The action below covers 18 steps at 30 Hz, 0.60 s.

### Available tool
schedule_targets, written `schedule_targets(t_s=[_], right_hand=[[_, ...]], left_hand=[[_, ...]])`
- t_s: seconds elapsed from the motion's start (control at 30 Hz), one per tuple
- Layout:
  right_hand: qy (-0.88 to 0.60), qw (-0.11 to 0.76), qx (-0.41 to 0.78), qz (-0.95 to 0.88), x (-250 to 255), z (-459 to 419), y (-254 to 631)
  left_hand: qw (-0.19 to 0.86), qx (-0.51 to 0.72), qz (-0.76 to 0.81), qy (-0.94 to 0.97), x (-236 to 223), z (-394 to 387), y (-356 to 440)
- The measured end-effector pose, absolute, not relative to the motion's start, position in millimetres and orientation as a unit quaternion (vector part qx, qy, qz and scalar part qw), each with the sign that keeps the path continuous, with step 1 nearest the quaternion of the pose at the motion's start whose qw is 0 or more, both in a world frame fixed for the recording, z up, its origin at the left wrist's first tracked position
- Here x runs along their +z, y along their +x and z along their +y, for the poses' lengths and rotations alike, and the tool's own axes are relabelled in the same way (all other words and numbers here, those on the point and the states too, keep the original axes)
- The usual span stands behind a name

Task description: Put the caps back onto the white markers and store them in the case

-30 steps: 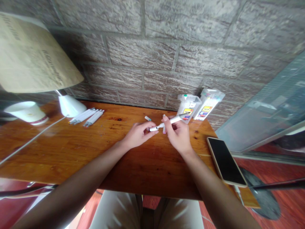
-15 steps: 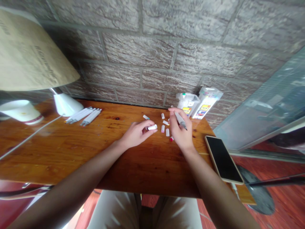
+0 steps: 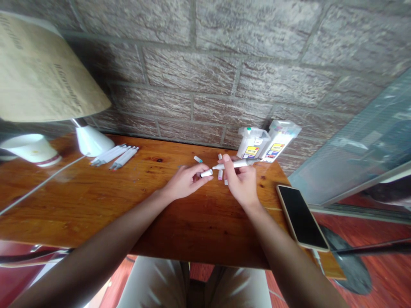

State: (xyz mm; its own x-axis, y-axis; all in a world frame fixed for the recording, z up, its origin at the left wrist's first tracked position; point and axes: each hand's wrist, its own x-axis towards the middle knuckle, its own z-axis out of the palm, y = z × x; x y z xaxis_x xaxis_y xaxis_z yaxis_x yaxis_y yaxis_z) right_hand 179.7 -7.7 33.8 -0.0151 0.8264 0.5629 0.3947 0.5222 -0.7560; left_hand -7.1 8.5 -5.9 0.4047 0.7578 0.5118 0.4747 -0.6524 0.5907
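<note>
My left hand (image 3: 184, 182) pinches a white marker cap (image 3: 206, 173), its open end turned toward the right. In my right hand (image 3: 241, 182) is a white marker (image 3: 239, 163) with its cap off. The marker lies nearly level, and its tip points left, right by the mouth of the cap; whether they touch I cannot tell. Loose caps (image 3: 220, 174) lie on the table just beyond and under my right hand, which partly hides them. Another cap with a teal end (image 3: 198, 159) rests beyond my left hand.
Several capless markers (image 3: 124, 158) lie by the lamp base (image 3: 93, 141). A paper cup (image 3: 32, 149) stands at far left. Two clear marker cases (image 3: 278, 141) stand against the brick wall. A phone (image 3: 302, 217) with a cable lies along the wooden table's (image 3: 154, 214) right edge.
My right hand has turned the marker from a slanted position to nearly level and brought its tip left to the cap. My left hand keeps hold of the cap in nearly the same place.
</note>
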Motion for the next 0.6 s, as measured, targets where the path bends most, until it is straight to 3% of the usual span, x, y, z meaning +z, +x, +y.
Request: schedule_targets(t_s=[0.6], right_hand=[[-0.418,0.514,0.188,-0.725,35.0,-10.5,177.6]], left_hand=[[0.213,0.382,0.378,0.816,-2.6,7.6,-7.2]])
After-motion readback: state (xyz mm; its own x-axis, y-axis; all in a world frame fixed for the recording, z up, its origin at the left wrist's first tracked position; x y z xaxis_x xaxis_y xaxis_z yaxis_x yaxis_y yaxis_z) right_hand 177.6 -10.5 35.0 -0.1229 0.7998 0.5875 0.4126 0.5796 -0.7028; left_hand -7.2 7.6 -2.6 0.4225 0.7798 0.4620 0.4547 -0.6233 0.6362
